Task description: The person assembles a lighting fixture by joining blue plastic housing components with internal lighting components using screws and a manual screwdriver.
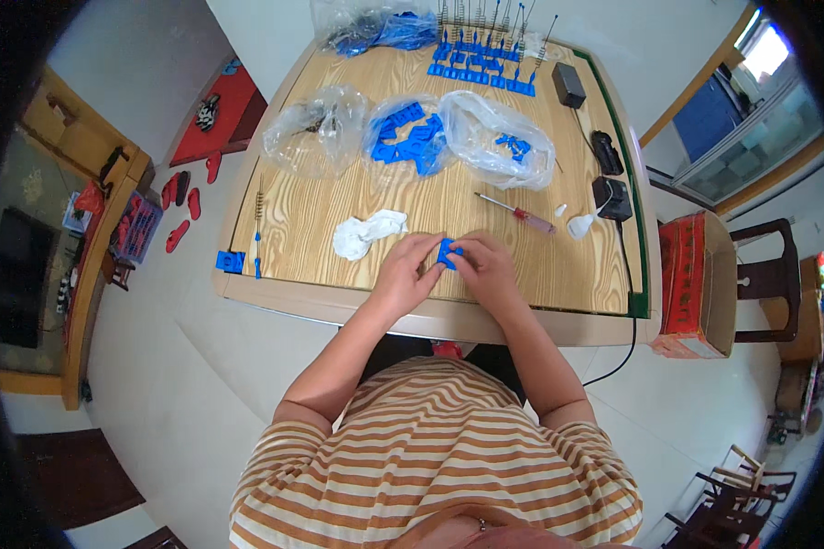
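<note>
A small blue plastic part is pinched between the closed fingers of the left hand and the right hand, just above the wooden table near its front edge. A white cloth lies just left of the hands and a red screwdriver just beyond them, with bare wood between.

Wooden table, light grain. White crumpled cloth near front edge. Red-handled screwdriver right of centre. Three clear plastic bags: one with dark bits, one full of blue plastic parts, one nearly empty. Row of blue bases with metal springs at far edge. Black adapters with cable on right. Red cardboard box beside table. Red slippers on floor, left.
</note>
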Demonstrator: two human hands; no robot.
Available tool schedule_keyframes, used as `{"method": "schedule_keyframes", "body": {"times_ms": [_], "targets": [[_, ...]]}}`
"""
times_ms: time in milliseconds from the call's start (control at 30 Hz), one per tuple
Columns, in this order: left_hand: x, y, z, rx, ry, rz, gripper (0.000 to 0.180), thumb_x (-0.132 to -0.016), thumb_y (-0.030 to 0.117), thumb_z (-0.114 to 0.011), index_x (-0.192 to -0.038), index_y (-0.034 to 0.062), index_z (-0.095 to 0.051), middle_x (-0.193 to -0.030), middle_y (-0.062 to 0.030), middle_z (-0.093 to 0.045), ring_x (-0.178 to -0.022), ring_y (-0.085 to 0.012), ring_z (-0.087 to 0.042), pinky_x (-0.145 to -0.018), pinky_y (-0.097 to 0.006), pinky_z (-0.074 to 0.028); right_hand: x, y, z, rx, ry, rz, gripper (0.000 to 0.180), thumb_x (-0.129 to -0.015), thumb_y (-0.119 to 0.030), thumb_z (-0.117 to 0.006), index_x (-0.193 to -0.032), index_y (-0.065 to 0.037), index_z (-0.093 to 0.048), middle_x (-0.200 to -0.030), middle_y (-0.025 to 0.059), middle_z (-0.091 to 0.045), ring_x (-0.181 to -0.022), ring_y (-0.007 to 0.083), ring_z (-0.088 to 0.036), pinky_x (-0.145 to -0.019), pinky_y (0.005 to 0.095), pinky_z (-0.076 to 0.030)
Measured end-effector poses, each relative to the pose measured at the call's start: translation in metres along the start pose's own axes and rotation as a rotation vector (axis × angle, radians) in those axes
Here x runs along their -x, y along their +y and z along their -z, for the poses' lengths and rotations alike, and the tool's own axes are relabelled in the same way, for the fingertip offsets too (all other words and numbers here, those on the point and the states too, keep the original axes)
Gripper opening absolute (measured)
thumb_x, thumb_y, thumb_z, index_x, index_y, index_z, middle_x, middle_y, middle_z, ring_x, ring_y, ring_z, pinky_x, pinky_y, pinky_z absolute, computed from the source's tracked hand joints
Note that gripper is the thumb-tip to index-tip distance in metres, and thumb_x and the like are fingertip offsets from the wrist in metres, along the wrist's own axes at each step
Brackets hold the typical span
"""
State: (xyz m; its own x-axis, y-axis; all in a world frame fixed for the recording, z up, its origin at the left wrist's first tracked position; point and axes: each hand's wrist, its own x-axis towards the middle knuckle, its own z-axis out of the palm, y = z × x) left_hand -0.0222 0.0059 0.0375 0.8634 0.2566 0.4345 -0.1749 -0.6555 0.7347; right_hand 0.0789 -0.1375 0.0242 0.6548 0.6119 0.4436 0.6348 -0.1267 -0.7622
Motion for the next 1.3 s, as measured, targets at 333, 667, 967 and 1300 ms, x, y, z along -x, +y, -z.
{"method": "schedule_keyframes", "body": {"times_ms": [333, 667, 967, 1300], "targets": [[0.007, -0.008, -0.005, -0.127, 0.052, -0.083, 0.040, -0.073, 0.007, -0.069, -0.112, 0.0041, -0.059, -0.101, -0.0141, -0.059, -0.092, -0.0308, -0.057, -0.078, -0.036, -0.047, -0.009, 0.003, -0.007, 0.086, -0.074, 0.052, 0.016, -0.074, -0.012, -0.069, -0.086, -0.003, -0.064, -0.083, 0.0126, -0.061, -0.077, 0.0305, -0.059, -0.066, 0.0386, -0.047], [0.008, -0.005, -0.002, -0.063, 0.063, -0.001, 0.039, -0.076, 0.010, -0.067, -0.113, 0.0032, -0.057, -0.104, -0.0156, -0.059, -0.096, -0.0338, -0.056, -0.082, -0.039, -0.046, -0.008, -0.001, -0.006, -0.120, -0.059, -0.056, 0.018, -0.074, -0.009, -0.069, -0.090, -0.003, -0.064, -0.083, 0.0101, -0.060, -0.069, 0.0225, -0.060, -0.060, 0.0326, -0.047], [0.006, -0.002, -0.002, 0.020, 0.051, 0.078, 0.039, -0.076, 0.005, -0.064, -0.114, 0.0047, -0.057, -0.104, -0.0152, -0.059, -0.091, -0.0311, -0.059, -0.075, -0.035, -0.049, -0.006, 0.003, 0.001, -0.230, 0.084, -0.099, 0.017, -0.077, -0.008, -0.067, -0.092, -0.002, -0.065, -0.083, 0.0075, -0.059, -0.068, 0.0152, -0.055, -0.062, 0.0252, -0.044], [0.008, -0.005, 0.003, 0.158, 0.138, -0.008, 0.020, -0.081, -0.001, -0.059, -0.100, 0.0014, -0.065, -0.103, -0.0116, -0.060, -0.081, -0.0169, -0.061, -0.061, -0.023, -0.048, -0.003, 0.010, 0.000, -0.169, 0.219, -0.204, 0.007, -0.080, -0.006, -0.064, -0.083, 0.000, -0.063, -0.077, 0.0091, -0.058, -0.067, 0.0170, -0.056, -0.061, 0.0272, -0.045]]}}
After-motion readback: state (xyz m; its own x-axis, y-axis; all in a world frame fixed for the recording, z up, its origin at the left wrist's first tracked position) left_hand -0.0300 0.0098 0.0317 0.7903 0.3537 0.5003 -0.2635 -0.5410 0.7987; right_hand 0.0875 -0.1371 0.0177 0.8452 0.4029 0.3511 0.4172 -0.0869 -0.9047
